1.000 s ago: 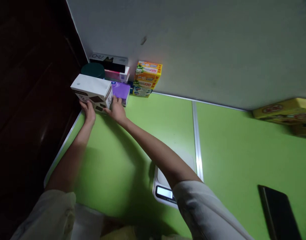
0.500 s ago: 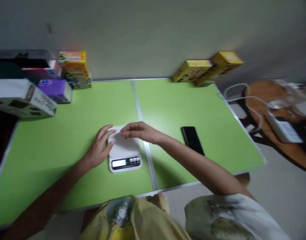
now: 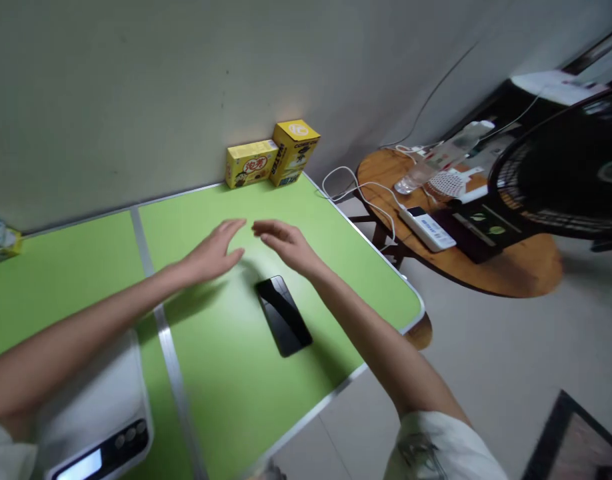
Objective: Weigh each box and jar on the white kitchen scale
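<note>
Above the green table [image 3: 221,373], my left hand [image 3: 213,253] reaches out with its thumb apart from the fingers and nothing held. Facing it, my right hand [image 3: 289,248] is empty too, its fingers slightly curved and its thumb apart. A narrow gap separates the two sets of fingertips. Just below them a black smartphone [image 3: 285,317] lies flat with its screen dark, touched by neither hand. At the lower left, partly covered by my left forearm, sits a white digital kitchen scale [image 3: 103,393] with its display lit.
Two yellow boxes [image 3: 252,164] stand at the table's back edge by the wall. Another carton [image 3: 1,240] shows at the far left. On the right, a round wooden table [image 3: 526,273] bears a white power strip [image 3: 429,229], a clear bottle [image 3: 443,157] and cables. A black fan [image 3: 561,160] stands there.
My view has swung to the right. Both hands have left the kitchen scale and moved right, over to the smartphone. The scale now sits at the lower left of the view.
</note>
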`<state>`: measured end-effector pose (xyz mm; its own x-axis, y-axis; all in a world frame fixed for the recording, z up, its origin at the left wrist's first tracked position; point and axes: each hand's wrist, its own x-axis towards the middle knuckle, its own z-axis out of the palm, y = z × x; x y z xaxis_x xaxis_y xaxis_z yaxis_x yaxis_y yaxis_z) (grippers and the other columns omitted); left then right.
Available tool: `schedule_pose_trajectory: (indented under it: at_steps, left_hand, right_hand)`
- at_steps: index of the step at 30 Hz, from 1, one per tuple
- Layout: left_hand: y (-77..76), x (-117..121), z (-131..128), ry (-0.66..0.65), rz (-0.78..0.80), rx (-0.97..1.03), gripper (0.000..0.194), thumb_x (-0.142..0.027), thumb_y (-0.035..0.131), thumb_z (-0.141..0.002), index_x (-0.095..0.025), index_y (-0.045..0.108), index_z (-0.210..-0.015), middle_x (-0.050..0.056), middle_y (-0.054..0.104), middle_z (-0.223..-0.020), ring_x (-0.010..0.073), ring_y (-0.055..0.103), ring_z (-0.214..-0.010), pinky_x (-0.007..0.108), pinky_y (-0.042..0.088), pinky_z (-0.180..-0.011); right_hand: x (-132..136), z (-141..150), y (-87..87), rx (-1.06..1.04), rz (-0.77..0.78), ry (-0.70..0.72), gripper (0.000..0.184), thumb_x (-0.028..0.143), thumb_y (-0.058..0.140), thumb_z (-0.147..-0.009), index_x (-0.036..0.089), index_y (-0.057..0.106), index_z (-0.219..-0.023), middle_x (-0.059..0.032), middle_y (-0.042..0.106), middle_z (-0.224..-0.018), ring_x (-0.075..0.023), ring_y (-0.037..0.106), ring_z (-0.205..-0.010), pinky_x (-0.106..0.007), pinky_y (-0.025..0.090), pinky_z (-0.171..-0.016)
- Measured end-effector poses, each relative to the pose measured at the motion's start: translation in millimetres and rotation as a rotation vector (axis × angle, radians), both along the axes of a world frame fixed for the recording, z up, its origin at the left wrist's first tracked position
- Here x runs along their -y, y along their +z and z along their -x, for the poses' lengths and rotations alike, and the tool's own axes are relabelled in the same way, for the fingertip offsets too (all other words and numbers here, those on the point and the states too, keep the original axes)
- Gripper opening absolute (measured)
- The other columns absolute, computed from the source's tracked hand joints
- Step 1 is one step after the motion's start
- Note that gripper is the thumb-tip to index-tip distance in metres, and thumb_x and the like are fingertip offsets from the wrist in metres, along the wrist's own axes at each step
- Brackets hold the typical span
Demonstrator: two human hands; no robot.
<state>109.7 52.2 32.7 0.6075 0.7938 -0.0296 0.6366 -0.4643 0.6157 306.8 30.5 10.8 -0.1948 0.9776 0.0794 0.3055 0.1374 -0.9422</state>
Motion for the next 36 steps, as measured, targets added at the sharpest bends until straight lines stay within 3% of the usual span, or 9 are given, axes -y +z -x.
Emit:
schedule_pose_trajectory:
  at_steps: [4, 8, 14, 20, 24, 28, 30, 32, 36]
  left_hand:
    - [-19.7, -107, -54, 0.196, -0.232, -0.034, 0.073, -0.010, 0.052, -0.076, -0.004, 0.029, -0.144, 0.021, 0.027, -0.154, 0.0329, 0.018, -0.145, 0.048, 0.015, -0.118]
    - [-37.1, -173, -82, 0.299, -0.359, -0.035, 0.078, -0.006, 0.057, -0.072, -0.003, 0.026, -0.144, 0.024, 0.023, -0.154, 0.0364, 0.014, -0.144, 0.053, 0.012, -0.116]
    - [-53.7, -209, -89, 0.362, -0.434, -0.023, 0.057, -0.011, 0.060, -0.079, -0.012, 0.041, -0.133, 0.018, 0.034, -0.148, 0.0352, 0.018, -0.142, 0.052, 0.021, -0.114]
    - [-46.0, -215, -87, 0.317, -0.391, 0.016, 0.045, -0.004, 0.060, -0.076, -0.016, 0.051, -0.119, 0.013, 0.048, -0.131, 0.0338, 0.036, -0.131, 0.051, 0.028, -0.111]
    - [-27.9, -177, -59, 0.252, -0.378, 0.031, 0.046, -0.004, 0.061, -0.074, -0.015, 0.050, -0.118, 0.013, 0.052, -0.123, 0.0310, 0.045, -0.122, 0.046, 0.038, -0.105]
    - [3.8, -91, 15, 0.196, -0.378, 0.049, 0.045, -0.014, 0.063, -0.078, -0.012, 0.049, -0.120, 0.012, 0.055, -0.119, 0.0279, 0.052, -0.114, 0.045, 0.045, -0.097]
    - [23.7, -36, 61, 0.162, -0.354, 0.066, 0.042, -0.018, 0.063, -0.079, -0.014, 0.050, -0.119, 0.010, 0.057, -0.118, 0.0258, 0.054, -0.112, 0.042, 0.049, -0.093]
    - [43.0, 21, 108, 0.172, -0.321, 0.059, 0.040, -0.020, 0.062, -0.081, -0.016, 0.052, -0.119, 0.009, 0.057, -0.118, 0.0240, 0.055, -0.109, 0.038, 0.052, -0.087]
    - [65.5, 122, 188, 0.252, -0.226, 0.002, 0.036, -0.025, 0.060, -0.086, -0.019, 0.052, -0.121, 0.008, 0.058, -0.118, 0.0220, 0.056, -0.107, 0.033, 0.053, -0.084]
  right_hand:
    - [-92, -32, -16.7, 0.481, -0.245, -0.249, 0.054, 0.013, 0.047, -0.080, 0.010, 0.046, -0.134, -0.0180, 0.047, -0.141, -0.0279, 0.042, -0.133, -0.048, 0.032, -0.113]
    - [-171, -35, -31.3, 0.659, -0.338, -0.284, 0.061, 0.008, 0.039, -0.082, 0.009, 0.033, -0.143, -0.0168, 0.034, -0.151, -0.0272, 0.025, -0.143, -0.052, 0.021, -0.116]
    - [-232, -32, -51.7, 0.759, -0.406, -0.232, 0.057, 0.005, 0.034, -0.087, 0.006, 0.029, -0.144, -0.0174, 0.028, -0.153, -0.0269, 0.018, -0.146, -0.050, 0.015, -0.118]
    - [-227, -39, -53.7, 0.757, -0.435, -0.305, 0.044, 0.009, 0.030, -0.091, 0.014, 0.045, -0.132, -0.0140, 0.042, -0.142, -0.0287, 0.028, -0.140, -0.055, 0.020, -0.115]
    - [-190, -51, -29.2, 0.743, -0.455, -0.315, 0.045, 0.018, 0.046, -0.088, 0.015, 0.044, -0.133, -0.0165, 0.041, -0.141, -0.0327, 0.030, -0.137, -0.056, 0.024, -0.113]
    - [-117, -40, 1.4, 0.603, -0.481, -0.090, 0.056, 0.027, 0.066, -0.079, 0.021, 0.046, -0.130, -0.0146, 0.049, -0.131, -0.0317, 0.050, -0.119, -0.051, 0.044, -0.100]
    - [-71, -16, 14.2, 0.488, -0.433, 0.053, 0.050, 0.032, 0.069, -0.076, 0.021, 0.052, -0.122, -0.0130, 0.054, -0.125, -0.0270, 0.061, -0.099, -0.045, 0.055, -0.083]
    - [-24, 18, 24.5, 0.342, -0.345, 0.160, 0.046, 0.034, 0.070, -0.077, 0.021, 0.052, -0.118, -0.0106, 0.059, -0.116, -0.0207, 0.064, -0.082, -0.036, 0.057, -0.067]
    - [56, 91, 35.0, 0.111, -0.248, 0.315, 0.041, 0.033, 0.069, -0.081, 0.022, 0.051, -0.116, -0.0050, 0.065, -0.099, -0.0149, 0.063, -0.072, -0.029, 0.056, -0.063]
